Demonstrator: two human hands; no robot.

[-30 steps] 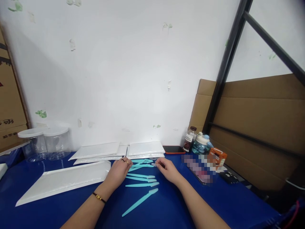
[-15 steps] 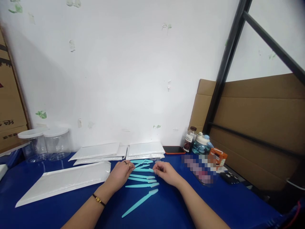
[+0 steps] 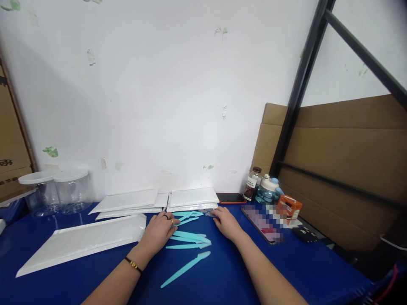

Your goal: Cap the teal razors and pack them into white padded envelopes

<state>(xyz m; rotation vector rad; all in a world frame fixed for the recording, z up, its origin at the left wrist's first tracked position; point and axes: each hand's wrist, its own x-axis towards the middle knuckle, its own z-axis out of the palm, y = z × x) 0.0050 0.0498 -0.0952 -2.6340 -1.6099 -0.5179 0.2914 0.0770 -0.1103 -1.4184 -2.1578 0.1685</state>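
Note:
Several teal plastic razors (image 3: 189,238) lie on a blue table (image 3: 222,275) in front of me. My left hand (image 3: 158,234), with rings and a wrist bracelet, rests palm down at their left ends, fingers curled over the handles. My right hand (image 3: 226,222) reaches further back toward the far razors (image 3: 189,216) near a white pad stack (image 3: 193,198); its fingers are bent at something small and grey. One teal razor (image 3: 186,269) lies apart, closer to me.
A long white padded sheet (image 3: 82,241) lies at left, more white sheets (image 3: 127,202) behind it. Two clear lidded jars (image 3: 55,190) stand far left. A phone (image 3: 231,198), bottles (image 3: 262,189), an orange box (image 3: 288,208) and cardboard (image 3: 343,169) sit at right.
My right hand has moved away from the middle razors toward the far pile by the white pads. My left hand has stayed at the handles. The view has tilted slightly.

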